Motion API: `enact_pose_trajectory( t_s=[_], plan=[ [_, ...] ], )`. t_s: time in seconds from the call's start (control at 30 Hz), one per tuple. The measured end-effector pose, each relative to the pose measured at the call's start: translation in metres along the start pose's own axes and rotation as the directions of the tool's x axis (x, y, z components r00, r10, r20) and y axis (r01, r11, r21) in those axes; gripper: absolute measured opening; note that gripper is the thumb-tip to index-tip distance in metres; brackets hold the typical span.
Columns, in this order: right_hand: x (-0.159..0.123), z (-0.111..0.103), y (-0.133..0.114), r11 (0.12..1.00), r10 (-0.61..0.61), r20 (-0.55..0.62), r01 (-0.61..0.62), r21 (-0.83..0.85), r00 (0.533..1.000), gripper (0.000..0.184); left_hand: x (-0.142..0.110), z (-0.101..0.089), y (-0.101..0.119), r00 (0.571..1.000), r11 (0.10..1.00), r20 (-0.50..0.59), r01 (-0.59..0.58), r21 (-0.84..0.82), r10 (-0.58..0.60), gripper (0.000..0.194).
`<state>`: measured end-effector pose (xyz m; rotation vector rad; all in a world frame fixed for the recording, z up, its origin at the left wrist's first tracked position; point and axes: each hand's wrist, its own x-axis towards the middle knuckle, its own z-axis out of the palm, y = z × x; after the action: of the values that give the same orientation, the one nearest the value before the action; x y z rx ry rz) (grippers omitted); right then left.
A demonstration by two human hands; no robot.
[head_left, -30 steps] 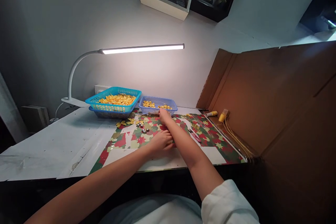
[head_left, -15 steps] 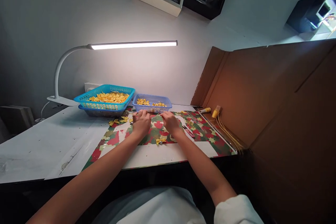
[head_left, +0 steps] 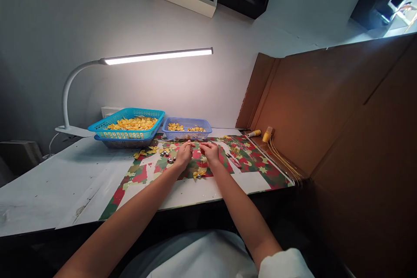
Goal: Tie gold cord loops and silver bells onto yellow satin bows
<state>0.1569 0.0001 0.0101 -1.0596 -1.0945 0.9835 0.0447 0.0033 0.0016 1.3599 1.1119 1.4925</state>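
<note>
The bench (head_left: 58, 184) stretches wide toward its left edge, so the left arm has room there; along the right edge the tall cardboard panel (head_left: 329, 100) hems in the right arm, and a broad swing could knock it. By the back edge, the teal basket (head_left: 128, 136) and the smaller purple basket (head_left: 187, 135) limit forward reach; a push could jar the purple one. Mid-bench, the left hand (head_left: 185, 153) and right hand (head_left: 210, 152) are close together, fingers closed in a pinch, apparently on a thin gold cord (head_left: 193, 143). A pink-handled tool (head_left: 234, 161) lies just right of the right hand, where a sideways slip could catch it. The gold bow (head_left: 199, 174), between the hands and the front edge, could snag on a forearm; whether it rests or hangs, I cannot tell. Round silvery bells (head_left: 170, 160) beside the left hand could roll if brushed.
</note>
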Motion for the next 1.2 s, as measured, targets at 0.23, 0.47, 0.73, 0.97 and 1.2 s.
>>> enact_pose_trajectory(
  t_s=[0.23,0.47,0.73,0.97,1.2],
  plan=[
    [-0.014,0.009,0.003,0.955,0.066,0.058,-0.080,0.285,0.996,0.021,-0.001,-0.003,-0.007,0.994,0.995,-0.062,-0.094,-0.018,0.093,0.028],
    [-0.016,0.011,0.006,0.944,0.053,0.038,-0.063,0.324,0.998,0.022,-0.001,0.000,-0.009,0.979,0.981,-0.068,-0.191,0.040,0.193,0.032],
    [-0.013,0.006,0.007,0.948,0.030,0.039,-0.041,0.315,0.999,0.023,-0.003,-0.002,-0.005,0.978,0.976,0.016,-0.211,0.049,0.210,0.030],
    [-0.015,0.004,0.004,0.939,0.046,0.043,-0.058,0.339,0.998,0.023,-0.004,-0.004,-0.002,0.962,0.960,0.044,-0.270,0.066,0.268,0.023],
    [-0.012,0.005,0.008,0.950,0.058,0.045,-0.069,0.305,0.997,0.025,-0.006,-0.004,0.002,0.961,0.954,0.053,-0.275,0.116,0.271,0.023]
  ],
)
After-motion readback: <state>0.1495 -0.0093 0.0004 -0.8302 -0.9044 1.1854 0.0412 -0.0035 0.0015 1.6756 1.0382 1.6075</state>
